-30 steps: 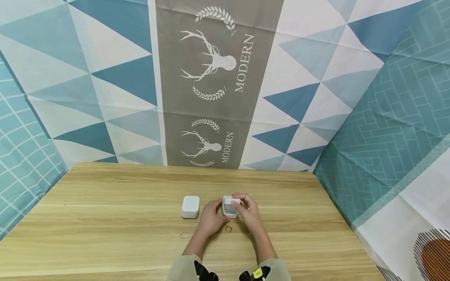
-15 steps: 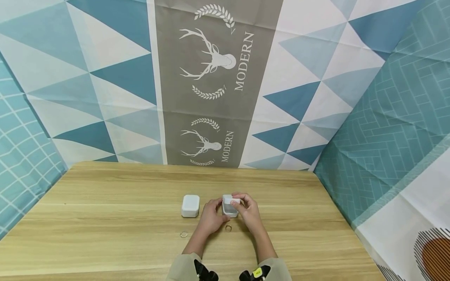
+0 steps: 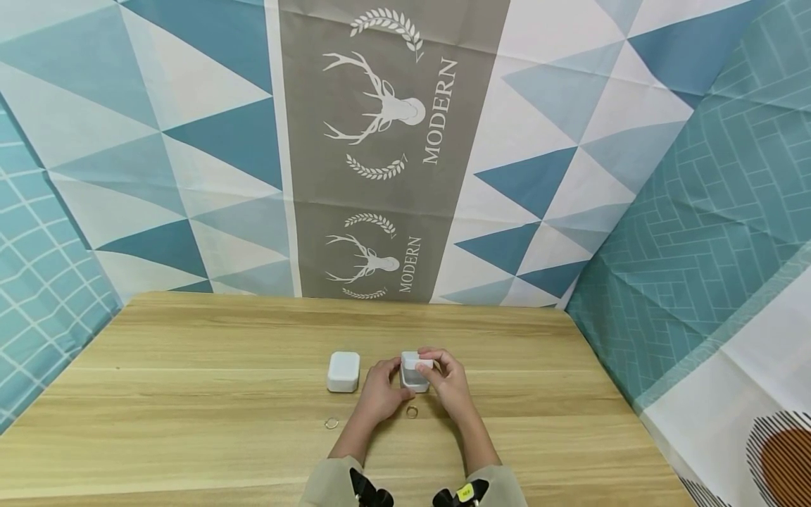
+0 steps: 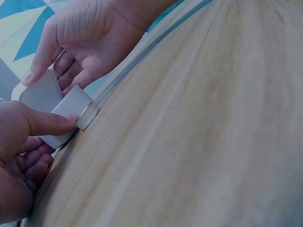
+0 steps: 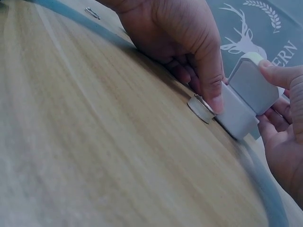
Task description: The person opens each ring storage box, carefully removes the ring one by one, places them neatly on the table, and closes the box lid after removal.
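Note:
A small white ring box (image 3: 415,386) stands on the wooden table with its hinged lid (image 5: 253,84) raised. My left hand (image 3: 381,394) grips the lower part of the box from the left, its thumb across the front. From the right, my right hand (image 3: 451,389) pinches the lid between thumb and fingers. A wide metal ring (image 3: 412,412) lies on the table just in front of the box, close by my left thumb; in the left wrist view the band (image 4: 87,117) appears right at the thumb tip. The inside of the box is mostly hidden.
Left of my left hand sits a second white box (image 3: 343,372), closed. A thinner ring (image 3: 331,423) lies nearer me on the left. The wooden table (image 3: 209,394) reaches back to a patterned cloth (image 3: 374,197).

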`<action>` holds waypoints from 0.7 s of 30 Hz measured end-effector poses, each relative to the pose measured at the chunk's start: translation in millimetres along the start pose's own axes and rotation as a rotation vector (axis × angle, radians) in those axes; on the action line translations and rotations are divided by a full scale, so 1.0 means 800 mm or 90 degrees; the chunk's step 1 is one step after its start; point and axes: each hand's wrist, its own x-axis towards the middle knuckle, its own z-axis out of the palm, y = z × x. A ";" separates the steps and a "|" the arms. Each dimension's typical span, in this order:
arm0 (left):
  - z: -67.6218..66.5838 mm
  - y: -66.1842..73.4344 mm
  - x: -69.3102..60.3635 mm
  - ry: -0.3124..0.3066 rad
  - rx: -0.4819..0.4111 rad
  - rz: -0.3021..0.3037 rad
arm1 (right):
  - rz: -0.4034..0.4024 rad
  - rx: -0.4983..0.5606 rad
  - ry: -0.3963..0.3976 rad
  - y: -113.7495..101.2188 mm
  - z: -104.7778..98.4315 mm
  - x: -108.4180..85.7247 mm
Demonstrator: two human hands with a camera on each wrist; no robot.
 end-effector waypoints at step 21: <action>0.001 -0.003 0.000 0.009 -0.005 0.016 | -0.019 0.035 0.004 0.035 -0.006 0.008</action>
